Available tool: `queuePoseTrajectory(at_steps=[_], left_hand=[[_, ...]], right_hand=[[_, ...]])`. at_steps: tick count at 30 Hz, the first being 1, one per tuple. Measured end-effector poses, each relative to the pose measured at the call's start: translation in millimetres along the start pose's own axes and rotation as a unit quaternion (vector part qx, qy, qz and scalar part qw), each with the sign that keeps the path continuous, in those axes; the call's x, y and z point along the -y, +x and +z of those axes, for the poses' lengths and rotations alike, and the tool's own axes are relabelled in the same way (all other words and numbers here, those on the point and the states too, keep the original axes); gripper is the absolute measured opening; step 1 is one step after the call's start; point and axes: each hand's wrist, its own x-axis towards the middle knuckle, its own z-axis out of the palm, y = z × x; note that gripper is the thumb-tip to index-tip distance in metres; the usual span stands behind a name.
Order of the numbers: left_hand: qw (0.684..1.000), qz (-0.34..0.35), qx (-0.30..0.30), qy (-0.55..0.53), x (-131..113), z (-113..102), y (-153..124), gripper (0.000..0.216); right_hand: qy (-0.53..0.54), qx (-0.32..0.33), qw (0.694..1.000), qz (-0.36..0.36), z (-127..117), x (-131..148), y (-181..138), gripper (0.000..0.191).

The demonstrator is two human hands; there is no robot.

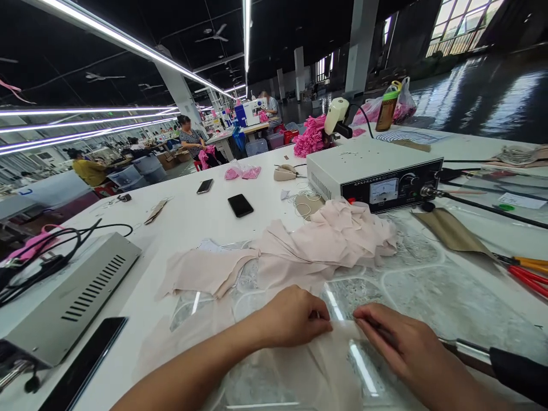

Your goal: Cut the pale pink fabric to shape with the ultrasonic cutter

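My left hand is closed in a pinch on the upper edge of a thin, pale beige piece of fabric. My right hand, also pinched, grips the same edge a short way to the right. The sheer piece hangs down toward me over a clear, glossy sheet on a grey marbled surface. A metal rod with a black handle sticks out beside my right hand; whether that hand also holds it is hidden. Beyond my hands lies a bunched heap of pale pink fabric.
A grey box with a dial stands behind the heap, and a vented metal box at left. Phones lie on the white table. Red-handled and orange-handled tools lie at right. Other people sit at work farther back.
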Motion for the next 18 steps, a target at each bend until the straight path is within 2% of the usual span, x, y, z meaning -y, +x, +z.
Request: queuePoseTrajectory(at_steps=[3,5,6,8,10,13,18], left_hand=[[0.996,0.024,-0.027,0.081,2.0,5.1,2.8,0.013],[0.987,0.073,-0.04,0.138,2.3,11.1,0.3,0.011],[0.976,0.119,-0.048,0.175,1.7,14.5,-2.2,0.012],[0.935,0.234,-0.077,0.255,-0.5,21.4,-8.4,0.019],[0.897,0.309,-0.106,0.299,-3.1,27.7,-14.0,0.023],[0.889,0.324,-0.112,0.304,-3.7,33.0,-17.5,0.022],[0.906,0.297,-0.071,0.294,2.2,29.0,-14.8,0.013]], right_hand=[[-0.038,-0.024,0.999,-0.018,4.7,-1.8,-3.3,0.026],[-0.093,-0.038,0.994,-0.047,5.4,-1.0,-4.7,0.025],[-0.121,-0.042,0.99,-0.064,5.1,-0.3,-5.1,0.024],[-0.161,-0.042,0.982,-0.094,3.7,1.1,-5.4,0.023],[-0.173,-0.037,0.978,-0.107,2.3,1.5,-5.5,0.022],[-0.204,-0.035,0.971,-0.121,1.4,-0.6,-5.9,0.023],[-0.255,-0.026,0.956,-0.141,1.6,-6.8,-8.2,0.026]])
